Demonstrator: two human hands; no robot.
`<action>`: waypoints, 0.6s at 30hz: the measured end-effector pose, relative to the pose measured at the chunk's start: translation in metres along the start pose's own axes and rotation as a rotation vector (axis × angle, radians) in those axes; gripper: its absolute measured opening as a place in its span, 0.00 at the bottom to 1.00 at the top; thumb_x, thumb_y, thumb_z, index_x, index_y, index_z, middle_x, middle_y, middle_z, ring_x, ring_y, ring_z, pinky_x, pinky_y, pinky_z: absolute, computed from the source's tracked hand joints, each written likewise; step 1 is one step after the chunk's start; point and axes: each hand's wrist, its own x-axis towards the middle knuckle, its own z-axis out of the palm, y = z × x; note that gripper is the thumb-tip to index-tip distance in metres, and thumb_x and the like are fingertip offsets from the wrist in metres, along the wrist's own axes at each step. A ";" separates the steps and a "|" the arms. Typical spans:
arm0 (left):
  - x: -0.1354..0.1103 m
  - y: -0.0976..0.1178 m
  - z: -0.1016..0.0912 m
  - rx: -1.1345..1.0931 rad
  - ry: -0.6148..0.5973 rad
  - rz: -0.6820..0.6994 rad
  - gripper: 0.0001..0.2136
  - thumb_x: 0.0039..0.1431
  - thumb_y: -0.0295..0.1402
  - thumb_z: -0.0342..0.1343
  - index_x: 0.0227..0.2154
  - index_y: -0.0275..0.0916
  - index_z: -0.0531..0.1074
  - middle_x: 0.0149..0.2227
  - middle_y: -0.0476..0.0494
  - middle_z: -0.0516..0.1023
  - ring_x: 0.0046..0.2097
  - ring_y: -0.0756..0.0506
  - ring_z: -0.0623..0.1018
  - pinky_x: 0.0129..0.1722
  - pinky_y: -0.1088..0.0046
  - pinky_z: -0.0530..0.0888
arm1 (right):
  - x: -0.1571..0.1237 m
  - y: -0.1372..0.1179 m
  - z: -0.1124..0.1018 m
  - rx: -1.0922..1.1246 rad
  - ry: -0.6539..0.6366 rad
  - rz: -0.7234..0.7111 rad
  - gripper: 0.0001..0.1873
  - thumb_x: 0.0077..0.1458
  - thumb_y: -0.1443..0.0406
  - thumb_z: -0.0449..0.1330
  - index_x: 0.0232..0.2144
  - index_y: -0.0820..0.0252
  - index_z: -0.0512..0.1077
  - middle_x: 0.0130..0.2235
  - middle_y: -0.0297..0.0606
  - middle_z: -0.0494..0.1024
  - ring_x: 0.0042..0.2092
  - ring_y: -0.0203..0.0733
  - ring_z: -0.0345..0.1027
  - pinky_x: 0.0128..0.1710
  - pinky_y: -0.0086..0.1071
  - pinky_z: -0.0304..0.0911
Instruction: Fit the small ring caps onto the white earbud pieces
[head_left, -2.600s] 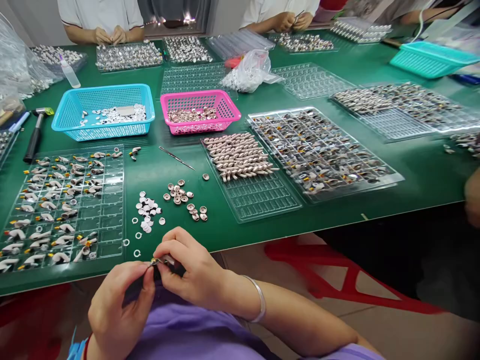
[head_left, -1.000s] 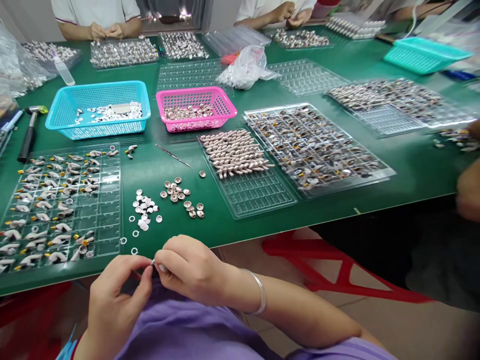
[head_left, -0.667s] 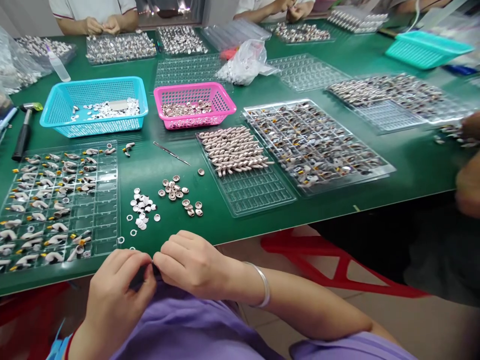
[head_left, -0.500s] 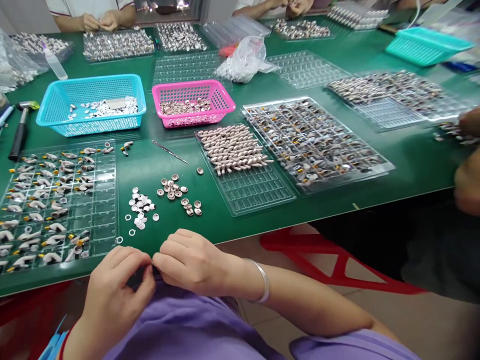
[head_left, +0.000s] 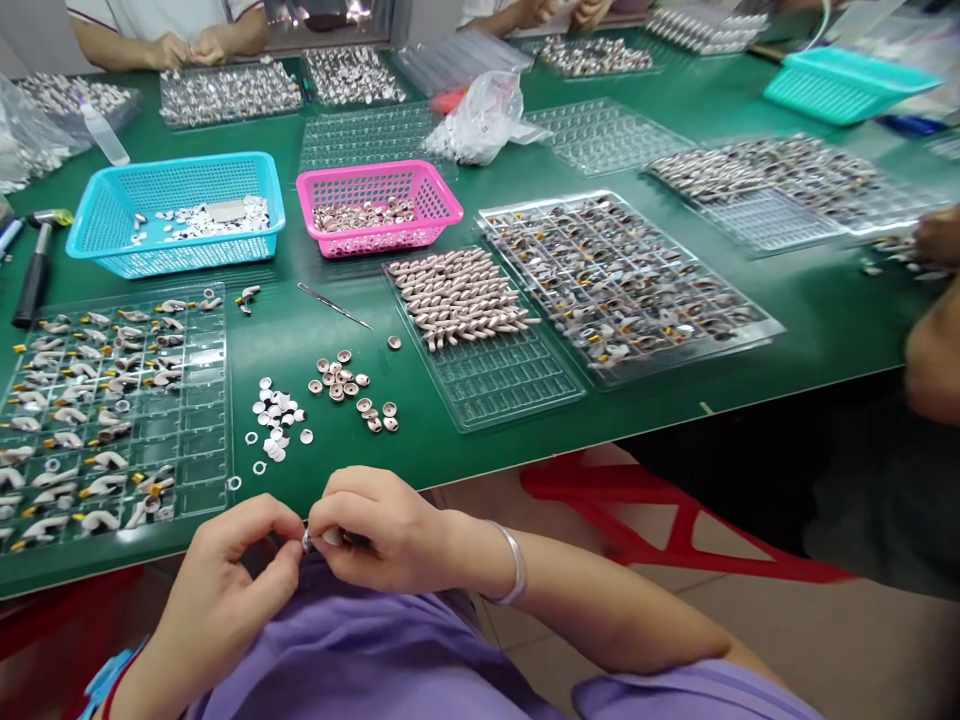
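Note:
My left hand and my right hand meet above my lap at the table edge. Both are closed in pinches around a small shiny, whitish part that my fingers mostly cover; its kind cannot be made out. Beyond them lie a pile of small white discs and a few thin white rings. Further off are loose brownish cup-shaped caps. To the left, a clear compartment tray holds rows of curved pale parts with yellow tips.
A blue basket and a pink basket hold small parts. Tweezers lie nearby; a hammer is at left. Filled trays stand right. Co-workers' hands work across the table. A red stool is below.
My right fingers have loosened and turned a little, so some of the small part now shows. My left hand has tilted slightly. The view has shifted a little.

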 end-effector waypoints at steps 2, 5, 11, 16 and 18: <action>-0.001 0.001 0.000 -0.021 -0.015 -0.037 0.08 0.56 0.30 0.53 0.23 0.42 0.73 0.23 0.53 0.75 0.25 0.50 0.75 0.25 0.79 0.71 | 0.000 -0.001 -0.001 -0.016 -0.005 0.003 0.06 0.61 0.71 0.51 0.32 0.59 0.66 0.25 0.32 0.68 0.27 0.35 0.61 0.28 0.27 0.60; -0.001 0.003 0.000 -0.039 -0.039 -0.088 0.08 0.56 0.32 0.53 0.23 0.41 0.72 0.23 0.52 0.75 0.25 0.49 0.75 0.25 0.78 0.71 | 0.000 -0.002 -0.005 -0.034 -0.031 -0.007 0.06 0.61 0.71 0.52 0.34 0.60 0.67 0.26 0.33 0.69 0.27 0.35 0.61 0.28 0.27 0.61; 0.000 0.006 -0.001 -0.096 -0.095 -0.129 0.08 0.56 0.33 0.53 0.22 0.41 0.70 0.22 0.52 0.73 0.25 0.49 0.72 0.25 0.77 0.69 | 0.000 -0.001 -0.010 0.091 -0.072 -0.039 0.04 0.62 0.72 0.53 0.38 0.60 0.66 0.36 0.41 0.72 0.38 0.36 0.69 0.36 0.25 0.68; 0.000 0.003 -0.003 -0.216 -0.191 -0.194 0.08 0.56 0.33 0.53 0.23 0.40 0.70 0.23 0.51 0.72 0.27 0.49 0.70 0.26 0.77 0.67 | -0.002 0.002 -0.010 0.197 -0.146 -0.044 0.06 0.62 0.73 0.53 0.39 0.59 0.64 0.37 0.41 0.74 0.40 0.34 0.71 0.38 0.24 0.70; 0.000 0.002 -0.003 -0.263 -0.222 -0.229 0.08 0.56 0.33 0.53 0.23 0.40 0.70 0.23 0.52 0.70 0.27 0.50 0.68 0.26 0.77 0.66 | -0.002 0.002 -0.011 0.203 -0.174 -0.035 0.07 0.62 0.73 0.53 0.40 0.58 0.64 0.37 0.41 0.75 0.40 0.35 0.72 0.38 0.24 0.70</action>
